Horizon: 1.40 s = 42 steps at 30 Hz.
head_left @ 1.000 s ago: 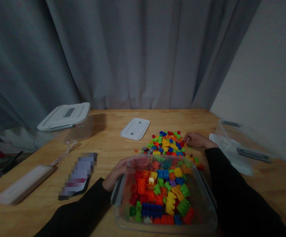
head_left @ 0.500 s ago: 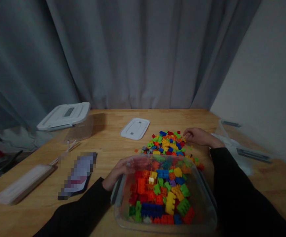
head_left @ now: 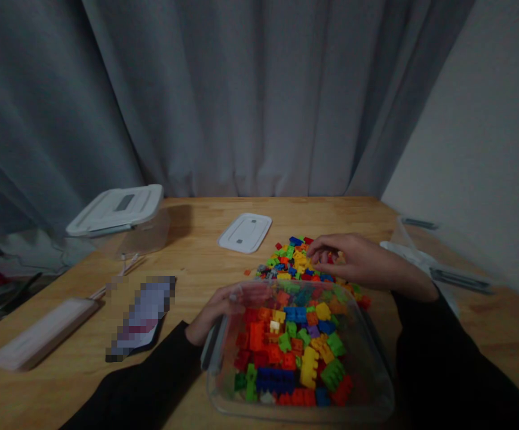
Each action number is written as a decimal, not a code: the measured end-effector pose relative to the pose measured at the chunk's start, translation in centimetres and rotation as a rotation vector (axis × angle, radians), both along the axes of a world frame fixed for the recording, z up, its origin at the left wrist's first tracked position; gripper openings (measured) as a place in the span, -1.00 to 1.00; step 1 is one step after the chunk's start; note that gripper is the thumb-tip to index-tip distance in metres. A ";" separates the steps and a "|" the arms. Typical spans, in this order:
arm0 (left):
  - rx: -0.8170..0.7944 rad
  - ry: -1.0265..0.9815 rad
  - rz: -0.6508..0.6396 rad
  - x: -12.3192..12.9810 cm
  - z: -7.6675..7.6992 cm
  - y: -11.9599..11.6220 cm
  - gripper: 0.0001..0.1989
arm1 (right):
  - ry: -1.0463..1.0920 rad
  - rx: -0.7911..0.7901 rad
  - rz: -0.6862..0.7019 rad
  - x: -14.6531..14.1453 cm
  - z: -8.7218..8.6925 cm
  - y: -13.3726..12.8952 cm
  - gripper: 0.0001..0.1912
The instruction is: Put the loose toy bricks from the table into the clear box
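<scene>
A clear plastic storage box (head_left: 299,413) stands before me with toy building bricks (head_left: 286,358) of several colours in it. My left hand (head_left: 223,303) grips its far left corner, the fingers running along the outside of the far wall and partly seen through the plastic. Beyond the box lies a heap of loose small bricks (head_left: 281,260) on the table. Over the right part of that heap is my right hand (head_left: 346,257), fingers bent and thumb apart from them. Bricks show in the gap between thumb and fingers; none is plainly held.
A lidded clear box (head_left: 145,230) stands at the back left of the wooden table (head_left: 200,239). A white lid (head_left: 245,233) lies flat near the heap. On the left are a phone (head_left: 143,316) and a pale long case (head_left: 46,334). Another clear box (head_left: 460,279) is at right.
My right hand has moved left and nearer, from the heap's right edge to over its right part. My left hand and the box stay in place.
</scene>
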State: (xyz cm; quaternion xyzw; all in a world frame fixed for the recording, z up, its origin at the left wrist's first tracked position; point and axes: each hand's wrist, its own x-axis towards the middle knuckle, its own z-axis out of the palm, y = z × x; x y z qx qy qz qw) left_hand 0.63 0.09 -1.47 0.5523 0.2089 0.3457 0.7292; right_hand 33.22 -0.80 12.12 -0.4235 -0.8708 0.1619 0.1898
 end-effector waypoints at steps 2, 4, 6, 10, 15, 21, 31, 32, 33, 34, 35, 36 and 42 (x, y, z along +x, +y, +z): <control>-0.002 -0.007 -0.009 0.0 0.0 0.0 -0.36 | -0.030 -0.005 0.047 -1.2 0.4 -1.2 -0.77; 0.000 -0.016 -0.019 0.0 0.0 0.0 -0.36 | -0.053 -0.013 0.111 -2.2 0.4 -2.1 -0.78; -0.001 -0.009 -0.024 0.0 -0.2 0.1 -0.37 | -0.052 -0.031 0.186 -3.3 0.1 -2.7 -0.79; -0.020 0.003 0.008 -0.2 -0.7 0.3 -0.38 | -0.009 -0.086 0.339 -5.0 -1.1 -3.3 -0.80; -0.029 -0.035 0.037 0.0 -0.5 -0.1 -0.36 | -0.036 -0.077 0.422 -6.5 -3.0 -3.7 -0.81; -0.028 -0.017 0.029 0.0 -0.4 -0.2 -0.37 | -0.103 -0.061 0.427 -7.3 -3.6 -3.8 -0.82; -0.022 -0.013 0.009 0.0 -0.3 -0.1 -0.38 | -0.122 -0.033 0.461 -7.5 -4.3 -3.7 -0.82; -0.023 -0.012 0.004 0.0 -0.3 -0.1 -0.38 | -0.121 -0.035 0.471 -7.5 -4.4 -3.6 -0.82; -0.022 -0.009 0.002 0.0 -0.3 -0.1 -0.38 | -0.118 -0.038 0.477 -7.5 -4.5 -3.6 -0.82; -0.020 -0.009 0.004 0.0 -0.3 -0.1 -0.38 | -0.117 -0.043 0.479 -7.5 -4.6 -3.6 -0.81; -0.019 -0.009 0.004 -0.1 -0.3 -0.1 -0.37 | -0.114 -0.047 0.478 -7.5 -4.7 -3.5 -0.81; -0.019 -0.010 0.006 -0.1 -0.3 -0.1 -0.37 | -0.112 -0.048 0.472 -7.5 -4.7 -3.5 -0.80; -0.040 -0.030 0.016 -0.1 -0.7 -0.1 -0.37 | -0.104 -0.062 0.431 -7.5 -4.4 -3.7 -0.80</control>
